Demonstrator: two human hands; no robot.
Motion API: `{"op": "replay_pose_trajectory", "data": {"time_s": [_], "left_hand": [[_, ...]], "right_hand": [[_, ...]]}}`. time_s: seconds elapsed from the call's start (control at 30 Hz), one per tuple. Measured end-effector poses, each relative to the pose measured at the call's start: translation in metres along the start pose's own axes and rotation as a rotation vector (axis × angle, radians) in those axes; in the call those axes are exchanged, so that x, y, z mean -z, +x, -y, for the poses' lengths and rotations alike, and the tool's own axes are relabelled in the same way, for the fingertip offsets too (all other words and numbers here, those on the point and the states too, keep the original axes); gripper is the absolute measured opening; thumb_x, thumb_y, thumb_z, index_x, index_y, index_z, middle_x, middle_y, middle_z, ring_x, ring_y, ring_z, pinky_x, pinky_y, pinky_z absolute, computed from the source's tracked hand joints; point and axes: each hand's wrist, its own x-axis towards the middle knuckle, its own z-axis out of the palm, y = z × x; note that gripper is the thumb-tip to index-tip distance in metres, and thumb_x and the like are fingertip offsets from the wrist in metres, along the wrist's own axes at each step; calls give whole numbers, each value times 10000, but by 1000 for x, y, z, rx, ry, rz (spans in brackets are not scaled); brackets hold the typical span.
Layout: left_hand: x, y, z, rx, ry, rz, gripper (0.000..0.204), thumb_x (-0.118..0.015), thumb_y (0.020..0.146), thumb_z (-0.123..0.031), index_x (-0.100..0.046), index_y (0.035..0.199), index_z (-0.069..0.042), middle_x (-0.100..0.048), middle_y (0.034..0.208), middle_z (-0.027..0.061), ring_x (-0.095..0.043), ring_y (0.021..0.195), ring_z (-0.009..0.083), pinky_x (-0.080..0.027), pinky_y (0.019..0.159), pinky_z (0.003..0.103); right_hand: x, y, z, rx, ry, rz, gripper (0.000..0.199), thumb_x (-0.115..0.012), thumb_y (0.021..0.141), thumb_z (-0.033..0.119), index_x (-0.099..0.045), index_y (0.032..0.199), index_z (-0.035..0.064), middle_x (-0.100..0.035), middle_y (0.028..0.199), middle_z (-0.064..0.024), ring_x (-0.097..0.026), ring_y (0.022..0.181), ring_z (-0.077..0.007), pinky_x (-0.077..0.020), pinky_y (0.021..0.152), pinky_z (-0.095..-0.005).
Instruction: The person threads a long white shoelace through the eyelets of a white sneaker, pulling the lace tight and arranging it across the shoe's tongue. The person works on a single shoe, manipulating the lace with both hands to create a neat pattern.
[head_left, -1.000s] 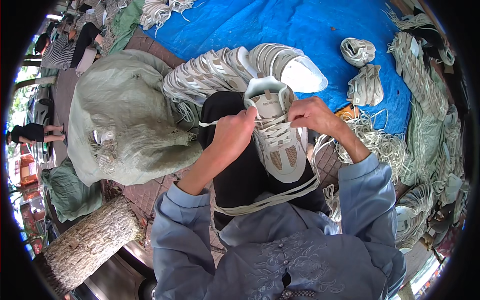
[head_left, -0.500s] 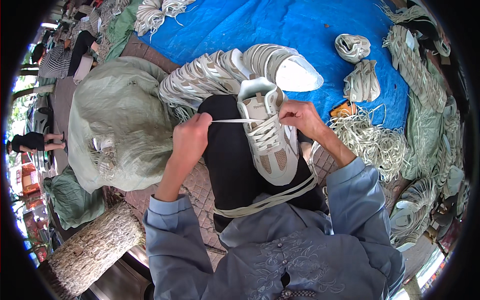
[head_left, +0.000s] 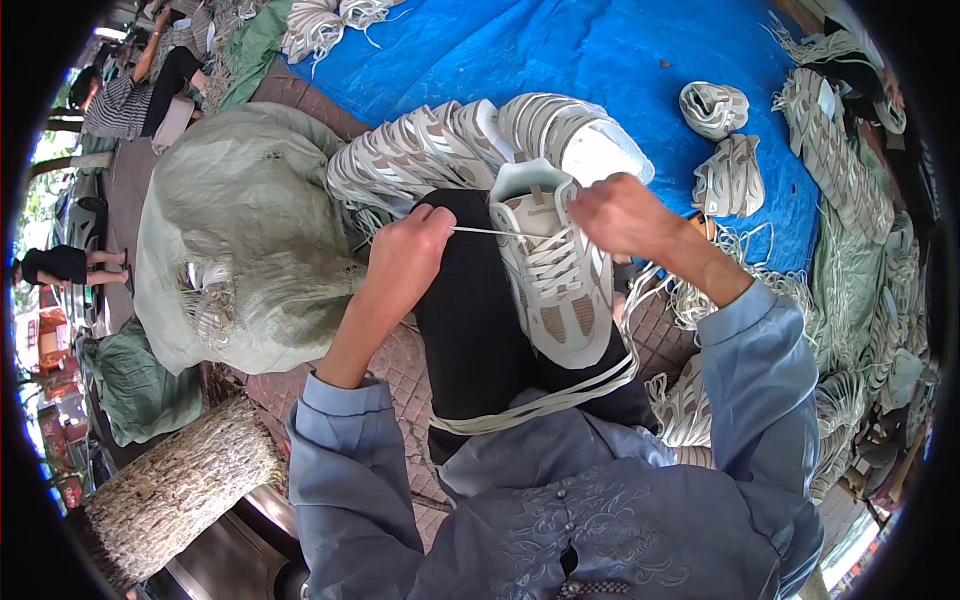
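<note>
A beige and white sneaker (head_left: 572, 340) rests on my lap with its toe toward me. White laces criss-cross its front. My left hand (head_left: 412, 245) is closed in a pinch on a shoelace (head_left: 487, 232), which runs taut leftward from the upper eyelets. My right hand (head_left: 628, 215) is at the upper right side of the sneaker by the collar. Its fingers are curled and slightly blurred, and whatever they grip is hidden. A bundle of loose laces (head_left: 530, 412) lies across my black-trousered thighs.
Beyond my knees, a row of nested shoe uppers (head_left: 410, 150) lies beside a blue tarp (head_left: 480, 50). A stuffed pale sack (head_left: 240, 230) stands at the left, near a log (head_left: 180, 485). Two shoe uppers (head_left: 728, 175) sit on the tarp, with tangled laces (head_left: 700, 300) closer by.
My right hand has moved up along the sneaker toward its collar. The left hand has shifted slightly right and up, still pinching the lace. The view has shifted slightly.
</note>
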Motion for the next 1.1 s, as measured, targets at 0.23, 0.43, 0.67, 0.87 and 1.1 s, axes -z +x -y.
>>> {"op": "replay_pose_trajectory", "data": {"time_s": [0.23, 0.43, 0.67, 0.87, 1.1], "left_hand": [[14, 17, 11, 303, -348, 253, 104, -570, 745, -77, -568, 849, -71, -558, 738, 92, -575, 644, 267, -454, 545, 348], [-14, 29, -56, 77, -264, -31, 223, -635, 704, -130, -573, 909, -69, -577, 841, 99, -581, 678, 272, -465, 565, 329], [-14, 34, -38, 684, -1511, 263, 214, -536, 831, -200, -559, 894, 3, -532, 666, 25, -384, 410, 53, -284, 360, 199], [51, 31, 32, 586, -1652, -218, 236, -493, 867, -233, -573, 915, -16, -568, 699, 31, -454, 496, 66, -342, 436, 208], [108, 0, 121, 840, -1246, -554, 298, -482, 874, -254, -551, 959, 24, -568, 751, 40, -483, 601, 114, -411, 571, 250]], "right_hand": [[-4, -8, -7, -120, -141, -41, 49, -528, 630, 121, -499, 634, 82, -516, 581, -38, -561, 536, -181, -440, 475, -307], [27, 16, 10, -9, -187, -206, 99, -541, 606, 174, -476, 615, 100, -469, 564, -5, -529, 534, -153, -388, 469, -266], [20, 19, 20, -563, 577, -38, 235, -614, 604, 97, -562, 832, 78, -557, 682, -38, -576, 618, -194, -445, 535, -298], [-24, 33, 44, -357, 307, -189, 335, -597, 617, 22, -576, 944, 93, -602, 760, -84, -598, 678, -230, -493, 594, -328], [-5, 34, 11, -647, 1578, -144, 162, -613, 652, -13, -619, 814, 0, -579, 635, -61, -567, 588, -149, -447, 527, -265]]}}
